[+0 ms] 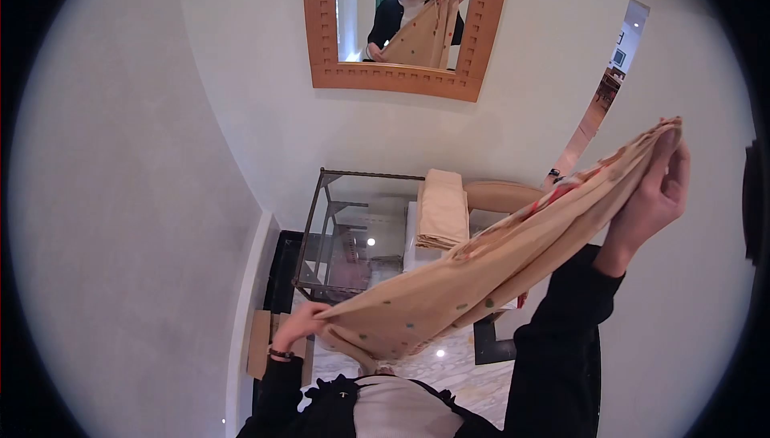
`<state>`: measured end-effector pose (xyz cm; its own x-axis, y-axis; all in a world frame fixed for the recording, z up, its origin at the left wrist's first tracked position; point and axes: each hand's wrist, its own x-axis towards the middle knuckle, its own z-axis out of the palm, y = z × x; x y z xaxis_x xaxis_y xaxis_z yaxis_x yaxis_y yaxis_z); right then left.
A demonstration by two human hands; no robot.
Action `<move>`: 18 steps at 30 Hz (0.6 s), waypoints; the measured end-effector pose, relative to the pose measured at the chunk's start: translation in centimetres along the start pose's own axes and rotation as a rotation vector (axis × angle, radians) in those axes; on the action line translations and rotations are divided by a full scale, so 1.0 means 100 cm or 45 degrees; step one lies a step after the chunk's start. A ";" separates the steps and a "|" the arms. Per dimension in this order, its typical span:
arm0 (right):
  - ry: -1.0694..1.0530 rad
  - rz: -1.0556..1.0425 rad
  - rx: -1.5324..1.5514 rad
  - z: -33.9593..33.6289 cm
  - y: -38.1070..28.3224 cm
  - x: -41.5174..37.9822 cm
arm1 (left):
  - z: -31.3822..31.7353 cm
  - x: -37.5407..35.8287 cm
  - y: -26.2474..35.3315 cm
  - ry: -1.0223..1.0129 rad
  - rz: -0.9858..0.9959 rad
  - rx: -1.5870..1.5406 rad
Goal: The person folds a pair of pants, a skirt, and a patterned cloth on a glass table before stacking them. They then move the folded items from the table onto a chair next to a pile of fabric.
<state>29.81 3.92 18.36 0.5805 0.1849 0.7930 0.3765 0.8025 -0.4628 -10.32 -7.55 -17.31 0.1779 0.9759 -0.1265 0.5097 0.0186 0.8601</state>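
A beige cloth (409, 310) with small green and blue spots and some red patterning is stretched slantwise across the head view. My left hand (299, 326) pinches its lower left edge close to my body. High on the right, my right hand (662, 189) grips the gathered upper corner between thumb and fingers. The cloth hangs in folds between both hands, off any surface. Its far side is hidden from me. Beyond it, a folded beige cloth stack (443, 205) lies on the glass-topped table.
A glass table (361, 197) with a dark metal frame stands against the wall. Behind the held cloth is a rounded tan chair back (501, 196). A wood-framed mirror (401, 81) hangs above, reflecting me with the cloth. Brown cardboard (261, 346) is at lower left, over a marble floor (337, 370).
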 end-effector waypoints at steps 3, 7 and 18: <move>0.049 -0.028 0.002 -0.012 0.009 0.027 | -0.027 -0.014 -0.014 0.405 -0.002 0.146; -0.015 0.188 0.168 -0.043 0.024 0.072 | -0.057 -0.029 -0.054 0.749 -0.124 0.172; -0.138 0.261 0.071 -0.108 0.117 0.168 | -0.185 -0.099 -0.089 1.368 -0.003 0.209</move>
<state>51.75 10.22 21.97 0.5588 0.4045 0.7240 0.2166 0.7715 -0.5983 -32.19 -13.31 -14.63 -0.6118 0.6578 0.4393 0.6298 0.0690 0.7737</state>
